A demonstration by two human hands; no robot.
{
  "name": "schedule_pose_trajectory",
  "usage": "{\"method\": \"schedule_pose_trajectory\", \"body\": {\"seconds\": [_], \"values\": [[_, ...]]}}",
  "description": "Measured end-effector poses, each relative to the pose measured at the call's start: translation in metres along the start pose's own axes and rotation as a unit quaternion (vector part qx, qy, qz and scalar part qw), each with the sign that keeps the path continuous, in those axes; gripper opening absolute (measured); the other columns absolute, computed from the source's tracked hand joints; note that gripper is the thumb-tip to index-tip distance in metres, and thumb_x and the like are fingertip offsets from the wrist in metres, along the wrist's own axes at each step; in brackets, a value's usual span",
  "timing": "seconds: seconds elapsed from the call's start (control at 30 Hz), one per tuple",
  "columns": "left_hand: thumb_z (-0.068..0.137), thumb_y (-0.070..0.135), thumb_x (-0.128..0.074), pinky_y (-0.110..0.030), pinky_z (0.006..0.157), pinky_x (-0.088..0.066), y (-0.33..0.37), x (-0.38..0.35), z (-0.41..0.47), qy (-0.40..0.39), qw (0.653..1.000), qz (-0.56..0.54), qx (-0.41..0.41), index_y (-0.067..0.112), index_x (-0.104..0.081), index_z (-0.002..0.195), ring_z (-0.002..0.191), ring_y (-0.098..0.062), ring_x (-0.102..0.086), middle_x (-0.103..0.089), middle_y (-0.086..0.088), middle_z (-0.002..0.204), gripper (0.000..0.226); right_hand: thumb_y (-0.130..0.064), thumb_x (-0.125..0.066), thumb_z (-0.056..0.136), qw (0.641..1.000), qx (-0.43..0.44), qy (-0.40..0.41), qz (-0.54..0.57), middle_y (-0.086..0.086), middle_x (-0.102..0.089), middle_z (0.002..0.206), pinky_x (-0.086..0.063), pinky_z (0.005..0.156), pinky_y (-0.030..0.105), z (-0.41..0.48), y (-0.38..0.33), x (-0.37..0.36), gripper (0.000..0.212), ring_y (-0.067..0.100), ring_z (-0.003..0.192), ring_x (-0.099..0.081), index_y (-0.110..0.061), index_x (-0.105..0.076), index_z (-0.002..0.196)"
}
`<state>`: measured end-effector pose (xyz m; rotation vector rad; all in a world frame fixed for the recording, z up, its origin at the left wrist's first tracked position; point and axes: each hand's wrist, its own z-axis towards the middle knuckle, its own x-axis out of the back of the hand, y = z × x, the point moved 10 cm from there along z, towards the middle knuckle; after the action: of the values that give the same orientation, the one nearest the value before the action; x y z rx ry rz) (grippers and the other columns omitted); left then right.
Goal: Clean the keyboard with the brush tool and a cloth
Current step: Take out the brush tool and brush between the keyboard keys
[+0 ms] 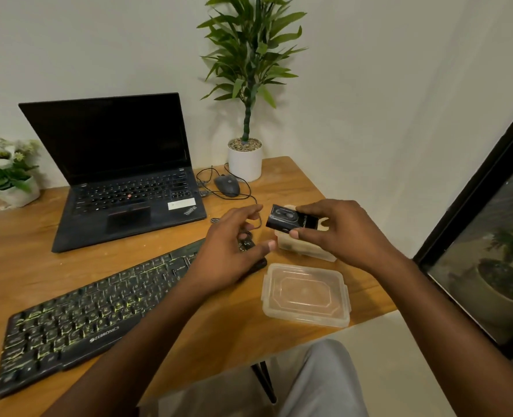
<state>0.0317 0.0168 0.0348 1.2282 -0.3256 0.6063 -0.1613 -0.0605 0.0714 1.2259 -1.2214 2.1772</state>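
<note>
Keyboard (92,314) lies on the near left of the table (23,266), long axis running from 8 o'clock up to 2 o'clock, its far end right under my left hand (231,251). That hand's the nearer one, fingers loosely spread, holding nothing I can make out. My right hand (339,233) sits at 3 o'clock of it, thumb and fingertips pinching a small black box (282,219), presumably the brush kit, just above the open tub (306,249). The lid (306,296) lies at 6 o'clock of the tub, near the table edge. Laptop (123,176) at 11 o'clock, mouse (226,185) at 12. Open room runs leftward along the keys; the right side is crowded, edge close
</note>
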Motion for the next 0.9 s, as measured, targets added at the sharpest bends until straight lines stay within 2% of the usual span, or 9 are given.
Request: {"method": "schedule_pose_trajectory", "body": {"seconds": [0.17, 0.33, 0.47, 0.6, 0.73, 0.9], "values": [[0.085, 0.033, -0.088, -0.034, 0.105, -0.055, 0.000, 0.016, -0.015, -0.012, 0.999, -0.031, -0.014, 0.035, -0.056, 0.151, 0.125, -0.001, -0.060, -0.063, 0.019, 0.138, 0.073, -0.044, -0.086, 0.086, 0.996, 0.025, -0.032, 0.076, -0.014, -0.075, 0.123, -0.061, 0.093, 0.028, -0.016, -0.026, -0.014, 0.052, 0.000, 0.108, -0.067, -0.035, -0.073, 0.135], [0.081, 0.034, -0.091, -0.038, 0.101, -0.058, -0.009, 0.036, -0.032, -0.002, 0.999, -0.032, -0.001, 0.031, -0.064, 0.144, 0.120, -0.005, -0.063, -0.067, 0.017, 0.130, 0.069, -0.035, -0.093, 0.081, 0.984, 0.032, -0.056, 0.168, -0.016, -0.074, 0.119, -0.065, 0.088, 0.032, -0.024, -0.037, -0.032, 0.052, 0.002, 0.113, -0.068, -0.034, -0.076, 0.130], [0.078, 0.033, -0.092, -0.034, 0.098, -0.060, -0.014, 0.044, -0.047, -0.011, 0.999, -0.048, 0.009, 0.031, -0.067, 0.138, 0.118, -0.005, -0.064, -0.068, 0.018, 0.127, 0.065, -0.035, -0.095, 0.075, 0.974, 0.037, -0.087, 0.205, -0.016, -0.072, 0.118, -0.063, 0.088, 0.029, -0.027, -0.046, -0.048, 0.056, 0.002, 0.113, -0.067, -0.035, -0.077, 0.128], [0.075, 0.036, -0.091, -0.028, 0.099, -0.059, -0.015, 0.055, -0.061, 0.013, 0.997, -0.071, 0.001, 0.028, -0.070, 0.134, 0.117, -0.006, -0.066, -0.069, 0.022, 0.122, 0.063, -0.034, -0.092, 0.077, 0.938, -0.016, -0.118, 0.325, -0.011, -0.077, 0.121, -0.061, 0.094, 0.027, -0.025, -0.045, -0.068, 0.052, 0.008, 0.114, -0.073, -0.029, -0.078, 0.127], [0.075, 0.034, -0.092, -0.027, 0.099, -0.058, -0.016, 0.063, -0.068, 0.031, 0.997, -0.076, 0.000, 0.028, -0.070, 0.134, 0.118, -0.007, -0.066, -0.069, 0.022, 0.124, 0.063, -0.023, -0.076, 0.097, 0.901, -0.068, -0.144, 0.402, 0.001, -0.080, 0.118, -0.063, 0.079, 0.027, -0.026, -0.050, -0.084, 0.027, 0.014, 0.104, -0.076, -0.018, -0.080, 0.123], [0.074, 0.029, -0.095, -0.030, 0.097, -0.059, -0.020, 0.067, -0.071, 0.048, 0.996, -0.081, 0.008, 0.024, -0.072, 0.132, 0.113, -0.010, -0.067, -0.070, 0.020, 0.119, 0.062, -0.019, -0.076, 0.097, 0.879, -0.108, -0.137, 0.443, 0.011, -0.081, 0.109, -0.064, 0.070, 0.028, -0.025, -0.056, -0.098, 0.021, 0.020, 0.091, -0.078, -0.009, -0.080, 0.115]]}}
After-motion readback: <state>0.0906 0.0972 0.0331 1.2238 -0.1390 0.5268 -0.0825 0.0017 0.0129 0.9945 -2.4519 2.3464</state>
